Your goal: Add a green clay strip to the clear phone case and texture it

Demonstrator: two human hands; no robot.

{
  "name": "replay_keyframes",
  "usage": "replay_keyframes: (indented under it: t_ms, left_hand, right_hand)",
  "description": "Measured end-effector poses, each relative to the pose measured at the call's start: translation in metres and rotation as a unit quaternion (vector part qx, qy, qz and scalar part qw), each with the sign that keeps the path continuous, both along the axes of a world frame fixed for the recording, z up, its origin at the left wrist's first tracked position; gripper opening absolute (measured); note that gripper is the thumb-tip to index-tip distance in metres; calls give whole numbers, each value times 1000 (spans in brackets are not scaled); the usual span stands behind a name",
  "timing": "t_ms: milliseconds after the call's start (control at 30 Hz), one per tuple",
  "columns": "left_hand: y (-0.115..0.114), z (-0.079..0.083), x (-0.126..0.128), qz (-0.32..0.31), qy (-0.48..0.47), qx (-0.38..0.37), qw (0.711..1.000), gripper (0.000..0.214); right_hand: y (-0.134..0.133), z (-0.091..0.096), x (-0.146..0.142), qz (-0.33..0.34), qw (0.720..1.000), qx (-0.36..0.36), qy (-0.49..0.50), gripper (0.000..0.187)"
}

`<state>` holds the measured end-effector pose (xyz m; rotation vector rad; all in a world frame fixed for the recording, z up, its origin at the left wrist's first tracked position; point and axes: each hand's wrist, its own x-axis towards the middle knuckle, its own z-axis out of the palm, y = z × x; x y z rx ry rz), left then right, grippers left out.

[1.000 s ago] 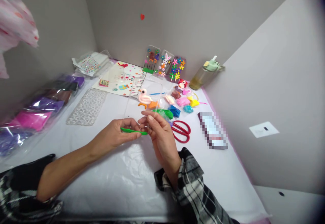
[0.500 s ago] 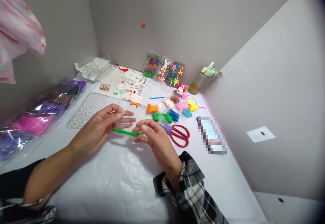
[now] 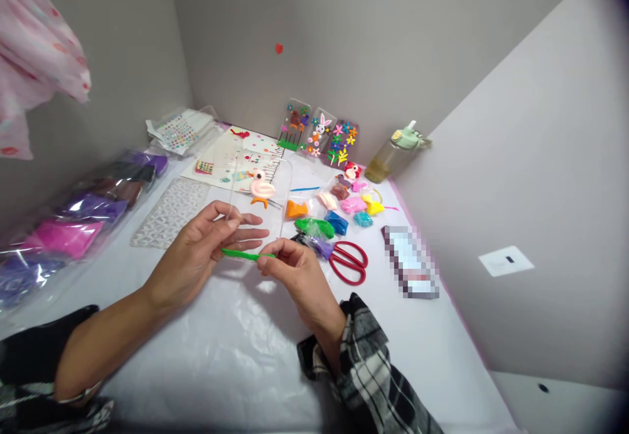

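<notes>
My left hand (image 3: pixel 204 250) holds a clear phone case (image 3: pixel 258 199) by its lower end, fingers stretched along it. A pink flamingo figure (image 3: pixel 260 187) made of clay sits on the case. My right hand (image 3: pixel 295 275) pinches the right end of a thin green clay strip (image 3: pixel 244 254), which lies across the bottom edge of the case against my left fingers.
Small clay lumps in bags (image 3: pixel 344 206) and red scissors (image 3: pixel 348 261) lie right of the hands. Three decorated cases (image 3: pixel 319 134) lean on the back wall beside a bottle (image 3: pixel 393 152). Bagged clay packs (image 3: pixel 73 224) and a textured mat (image 3: pixel 170 212) lie at left; a blurred flat item (image 3: pixel 410 262) at right.
My left hand moved from pinching the green strip to holding up the clear case with the flamingo. The strip now lies along the case's lower edge, held by my right hand.
</notes>
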<state>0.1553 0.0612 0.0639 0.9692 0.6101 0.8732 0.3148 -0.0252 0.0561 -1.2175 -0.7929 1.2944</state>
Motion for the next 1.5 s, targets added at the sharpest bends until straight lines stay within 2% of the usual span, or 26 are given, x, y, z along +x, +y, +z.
replay_keyframes:
  t_ms: [133,767,1300,1500]
  left_hand:
    - [0,-1,0,-5,-12,-5,1000,14]
    - [2,0,-3,10,-27,-6,1000,11]
    - [1,6,-2,28,-19,-2,999,14]
    - [3,5,-2,20,-17,-1,1000,14]
  right_hand:
    - [-1,0,1,-15,1000,0,-6,14]
    - [-1,-1,4,-30,999,26,19,19]
    - [-3,0,5,-4,999,14,51,25]
    - [-3,-3,6,-4,999,24,49,21]
